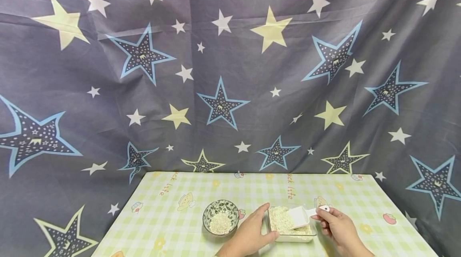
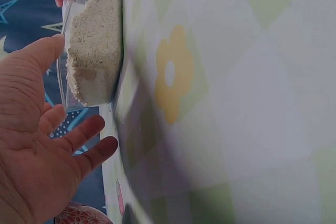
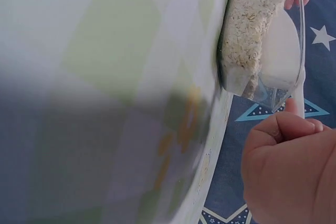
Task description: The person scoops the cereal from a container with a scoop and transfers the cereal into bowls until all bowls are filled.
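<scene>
A clear rectangular container [image 1: 294,238] full of pale, oat-like flakes [image 1: 280,217] stands on the table. My right hand [image 1: 337,225] pinches the handle of a white scoop [image 1: 299,216] between thumb and fingers. The scoop's head lies over the flakes, inside the container's rim. My left hand [image 1: 250,229] is at the container's left side, thumb by the front corner and index finger by the back one. In the left wrist view its thumb meets the rim and the other fingers spread loosely. To its left is a leaf-patterned bowl [image 1: 220,205] with some flakes inside.
A green-and-white checked cloth [image 1: 173,217] with small printed pictures covers the table. Behind it and along both sides hangs a dark curtain [image 1: 230,65] printed with stars. The table's back edge meets this curtain.
</scene>
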A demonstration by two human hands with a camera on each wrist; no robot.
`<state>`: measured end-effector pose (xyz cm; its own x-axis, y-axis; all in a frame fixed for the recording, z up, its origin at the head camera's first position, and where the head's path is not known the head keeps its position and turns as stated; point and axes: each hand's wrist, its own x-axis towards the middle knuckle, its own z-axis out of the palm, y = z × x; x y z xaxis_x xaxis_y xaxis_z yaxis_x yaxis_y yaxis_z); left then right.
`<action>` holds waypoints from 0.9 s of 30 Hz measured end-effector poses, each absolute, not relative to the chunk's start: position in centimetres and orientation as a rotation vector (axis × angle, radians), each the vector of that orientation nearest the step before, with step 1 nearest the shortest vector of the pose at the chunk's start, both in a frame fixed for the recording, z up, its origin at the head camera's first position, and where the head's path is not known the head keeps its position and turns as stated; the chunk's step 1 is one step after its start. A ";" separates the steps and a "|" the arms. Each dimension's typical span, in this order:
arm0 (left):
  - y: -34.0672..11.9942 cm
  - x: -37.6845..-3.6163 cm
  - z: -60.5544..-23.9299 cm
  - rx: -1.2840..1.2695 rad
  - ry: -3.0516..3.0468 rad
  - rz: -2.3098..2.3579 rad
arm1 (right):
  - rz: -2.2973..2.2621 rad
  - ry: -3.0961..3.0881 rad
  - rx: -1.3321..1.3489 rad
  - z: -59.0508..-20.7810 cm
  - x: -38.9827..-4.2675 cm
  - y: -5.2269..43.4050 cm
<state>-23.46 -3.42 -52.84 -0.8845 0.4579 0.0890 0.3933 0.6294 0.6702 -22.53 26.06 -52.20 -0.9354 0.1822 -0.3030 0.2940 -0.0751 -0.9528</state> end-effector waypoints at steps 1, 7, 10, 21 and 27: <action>-3.4 -23.5 -52.9 0.721 2.755 1.097 | -2.192 2.068 0.546 -52.2 -22.6 26.1; -3.4 -23.4 -52.9 0.716 2.742 1.107 | -2.271 1.936 0.546 -52.4 -22.7 26.9; -3.4 -23.5 -52.9 0.713 2.735 1.110 | -2.313 1.835 0.529 -52.6 -22.7 27.4; -3.4 -23.4 -52.9 0.713 2.726 1.119 | -2.491 1.335 0.452 -52.6 -22.4 28.4; -3.3 -23.1 -52.2 0.732 2.774 1.062 | -2.468 1.404 0.433 -52.3 -22.4 28.1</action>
<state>-23.13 -3.35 -52.21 -0.8822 0.4618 0.0917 0.4050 0.6450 0.6480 -22.43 28.05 -52.28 -0.9192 -0.0839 -0.3847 0.3735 -0.4948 -0.7846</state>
